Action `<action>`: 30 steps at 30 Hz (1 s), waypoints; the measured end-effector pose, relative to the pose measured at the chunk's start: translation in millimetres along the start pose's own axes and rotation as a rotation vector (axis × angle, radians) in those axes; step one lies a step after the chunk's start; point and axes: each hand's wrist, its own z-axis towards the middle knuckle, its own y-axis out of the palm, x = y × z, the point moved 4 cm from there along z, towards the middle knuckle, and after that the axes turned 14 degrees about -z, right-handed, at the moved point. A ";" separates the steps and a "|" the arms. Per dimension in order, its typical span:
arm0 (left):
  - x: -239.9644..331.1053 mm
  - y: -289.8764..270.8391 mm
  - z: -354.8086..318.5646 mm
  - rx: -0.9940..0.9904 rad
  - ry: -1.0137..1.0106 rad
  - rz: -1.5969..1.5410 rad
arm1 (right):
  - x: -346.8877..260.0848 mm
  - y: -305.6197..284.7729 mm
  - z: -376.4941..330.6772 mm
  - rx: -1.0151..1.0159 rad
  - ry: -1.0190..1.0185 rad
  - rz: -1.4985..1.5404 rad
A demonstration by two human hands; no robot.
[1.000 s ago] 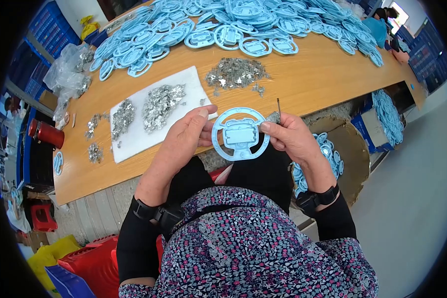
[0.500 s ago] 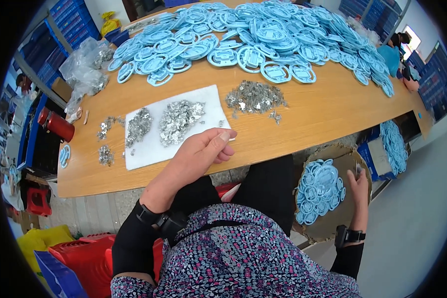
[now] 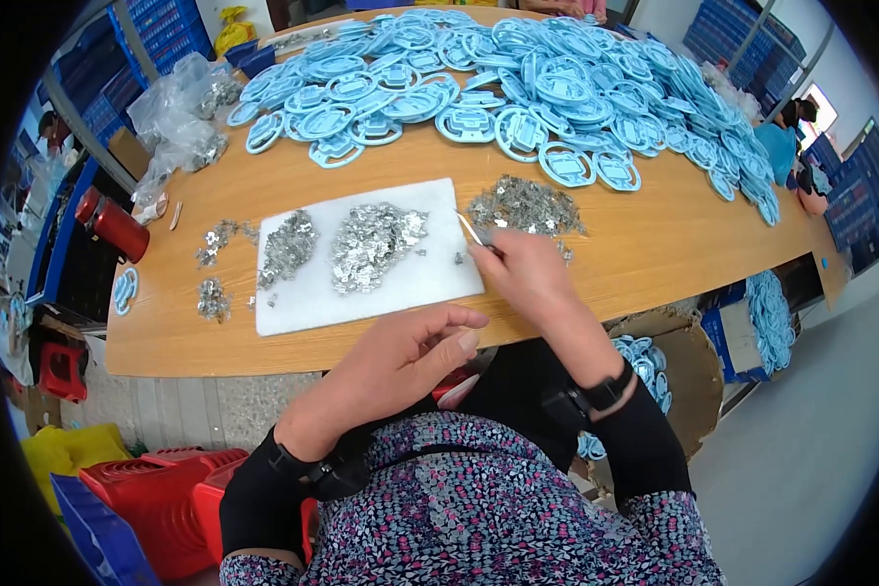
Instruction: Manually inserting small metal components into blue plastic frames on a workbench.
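The white pad [image 3: 308,305] lies just in from the near edge of the wooden table [image 3: 674,230]. A strip of open wood runs between that edge and the pad, widening toward the left. Beyond the pad's far side, more wood leads to the broad heap of blue rings [image 3: 562,83], which limits my reach forward. Right of the pad, past the loose metal pile [image 3: 527,203], the wood opens out widest. Below the table edge, to the pad's near right, stands a cardboard bin [image 3: 691,391] with more blue rings [image 3: 645,356] in it.

My right hand [image 3: 523,269] is at the pad's right edge, thumb and fingers pinched narrow around a slim tool [image 3: 471,230]. The tool slants up and left from my fingertips, its tip over the pad's right edge; from this angle I can't quite tell whether it touches. A small metal piece [image 3: 459,259] lies on the pad just left of those fingers. My left hand [image 3: 396,361] hangs over the table edge, nearer me than the pad, fingers slack and thumb slightly apart. The larger metal heap [image 3: 376,244] sits on the pad beyond it, and the smaller heap [image 3: 288,244] on the pad's left part.
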 end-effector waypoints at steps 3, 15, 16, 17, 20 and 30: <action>0.7 -17.1 -10.8 0.043 -0.004 -0.009 | -22.7 21.3 42.7 -0.068 -0.015 -0.122; 40.9 -77.9 -43.2 0.319 0.246 -0.137 | -50.2 -10.0 72.1 -0.249 0.058 0.109; 57.8 -80.8 -44.1 0.327 0.332 -0.141 | -47.5 -37.4 66.0 -0.042 -0.098 0.286; 72.8 -87.0 -44.5 0.228 0.511 -0.212 | -48.0 -62.2 57.0 0.164 -0.263 0.464; 123.0 -116.6 -56.6 0.420 0.944 0.088 | -58.8 -83.3 38.6 0.169 -0.179 0.933; 125.3 -125.1 -72.5 0.700 0.958 0.516 | -49.2 -73.0 2.2 0.246 0.021 0.993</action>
